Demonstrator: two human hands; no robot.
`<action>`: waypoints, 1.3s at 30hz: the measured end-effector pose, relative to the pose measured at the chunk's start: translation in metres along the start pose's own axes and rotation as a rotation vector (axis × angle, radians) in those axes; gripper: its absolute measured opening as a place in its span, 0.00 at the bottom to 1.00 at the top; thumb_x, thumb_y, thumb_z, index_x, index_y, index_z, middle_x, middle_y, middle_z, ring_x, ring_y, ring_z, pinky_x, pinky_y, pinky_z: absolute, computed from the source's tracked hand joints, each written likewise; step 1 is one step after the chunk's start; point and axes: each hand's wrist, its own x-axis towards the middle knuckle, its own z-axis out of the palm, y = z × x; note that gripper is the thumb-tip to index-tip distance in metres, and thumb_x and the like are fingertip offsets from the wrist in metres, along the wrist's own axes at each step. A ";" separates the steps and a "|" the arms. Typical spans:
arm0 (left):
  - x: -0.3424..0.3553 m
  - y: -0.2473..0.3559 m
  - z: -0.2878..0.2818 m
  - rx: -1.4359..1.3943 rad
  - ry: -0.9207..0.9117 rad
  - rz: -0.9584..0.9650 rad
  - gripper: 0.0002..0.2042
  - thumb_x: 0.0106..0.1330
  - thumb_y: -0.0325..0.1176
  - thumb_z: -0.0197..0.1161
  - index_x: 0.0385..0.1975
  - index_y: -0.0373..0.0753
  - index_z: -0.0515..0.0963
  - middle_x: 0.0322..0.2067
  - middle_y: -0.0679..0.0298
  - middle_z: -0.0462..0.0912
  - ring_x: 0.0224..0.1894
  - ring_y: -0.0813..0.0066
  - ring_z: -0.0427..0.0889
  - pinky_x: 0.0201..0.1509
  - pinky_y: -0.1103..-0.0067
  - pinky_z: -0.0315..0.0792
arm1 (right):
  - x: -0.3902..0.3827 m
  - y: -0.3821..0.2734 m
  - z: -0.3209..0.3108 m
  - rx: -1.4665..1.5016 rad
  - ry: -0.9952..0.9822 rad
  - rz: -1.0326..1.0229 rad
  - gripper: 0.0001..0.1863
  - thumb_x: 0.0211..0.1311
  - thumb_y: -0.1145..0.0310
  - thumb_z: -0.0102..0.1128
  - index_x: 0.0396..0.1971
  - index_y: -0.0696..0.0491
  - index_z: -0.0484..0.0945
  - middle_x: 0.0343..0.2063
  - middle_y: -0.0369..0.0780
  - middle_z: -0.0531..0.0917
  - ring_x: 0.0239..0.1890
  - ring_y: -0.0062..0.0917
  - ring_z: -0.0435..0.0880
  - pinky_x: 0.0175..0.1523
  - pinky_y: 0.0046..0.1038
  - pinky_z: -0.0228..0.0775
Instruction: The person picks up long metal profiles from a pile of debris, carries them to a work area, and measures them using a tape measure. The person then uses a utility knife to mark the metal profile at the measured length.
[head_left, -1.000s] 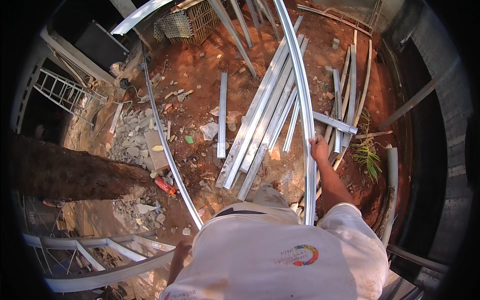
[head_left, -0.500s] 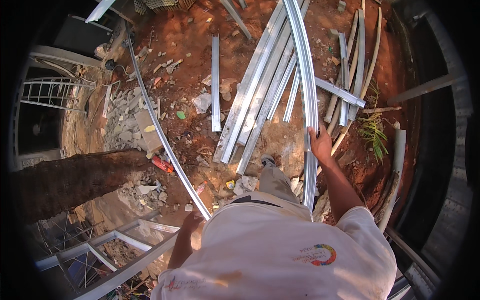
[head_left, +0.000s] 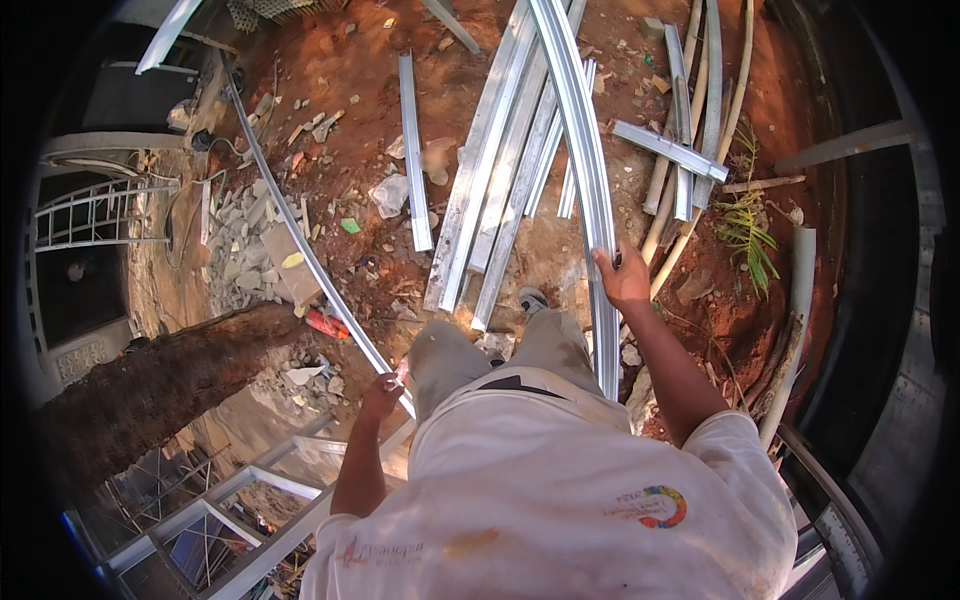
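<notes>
My right hand (head_left: 624,280) is closed around the edge of a long, shiny steel channel (head_left: 580,120). Ribbed along its length, this channel runs from beside my right thigh to the top of the view. On the other side, my left hand (head_left: 380,397) grips a long, thin metal strip (head_left: 290,225) close to its near end. The strip stretches away to the far left. Both hands' fingertips are partly hidden. Between the two held pieces, several pale metal channels (head_left: 490,170) lie in a pile on the ground.
A short channel (head_left: 414,150) lies on the red soil. More channels (head_left: 672,150) and long poles (head_left: 735,90) lie at the right. Grey rubble (head_left: 240,250) and a dark trunk (head_left: 180,370) are at the left. A metal frame (head_left: 225,530) is at the lower left.
My left hand has come forward with the thin strip, and my right hand has shifted slightly forward and left with the channel. Both my legs show more now.
</notes>
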 end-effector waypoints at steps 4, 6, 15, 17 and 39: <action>0.020 -0.018 -0.003 0.149 0.000 0.023 0.23 0.57 0.36 0.67 0.51 0.36 0.72 0.40 0.52 0.82 0.45 0.63 0.82 0.49 0.70 0.74 | -0.002 -0.009 -0.006 0.032 -0.036 0.043 0.31 0.59 0.53 0.62 0.54 0.61 0.71 0.40 0.58 0.79 0.44 0.52 0.77 0.50 0.43 0.68; 0.030 -0.018 -0.001 0.128 0.001 0.008 0.23 0.57 0.37 0.66 0.52 0.36 0.72 0.40 0.52 0.83 0.46 0.63 0.82 0.50 0.70 0.74 | -0.001 -0.005 -0.002 0.033 0.011 0.001 0.33 0.58 0.54 0.63 0.56 0.62 0.68 0.38 0.58 0.79 0.43 0.52 0.78 0.49 0.43 0.69; 0.076 0.079 -0.029 0.135 -0.091 0.169 0.21 0.58 0.37 0.63 0.50 0.35 0.75 0.45 0.51 0.82 0.49 0.59 0.80 0.53 0.70 0.72 | -0.003 -0.010 -0.001 0.077 0.108 0.093 0.25 0.53 0.55 0.68 0.36 0.63 0.74 0.29 0.53 0.79 0.31 0.43 0.79 0.38 0.38 0.70; 0.093 0.070 -0.029 0.116 -0.081 0.194 0.21 0.57 0.35 0.64 0.50 0.35 0.75 0.44 0.52 0.82 0.48 0.62 0.80 0.53 0.71 0.73 | -0.005 -0.011 0.002 0.079 0.138 0.098 0.25 0.53 0.54 0.69 0.34 0.63 0.73 0.29 0.53 0.79 0.31 0.43 0.79 0.38 0.38 0.70; 0.186 -0.061 -0.073 0.263 -0.133 0.198 0.17 0.55 0.41 0.64 0.40 0.36 0.80 0.36 0.53 0.83 0.41 0.61 0.82 0.47 0.69 0.74 | -0.009 -0.053 -0.023 0.114 0.004 0.222 0.40 0.55 0.43 0.59 0.55 0.64 0.69 0.53 0.59 0.74 0.59 0.46 0.72 0.64 0.35 0.60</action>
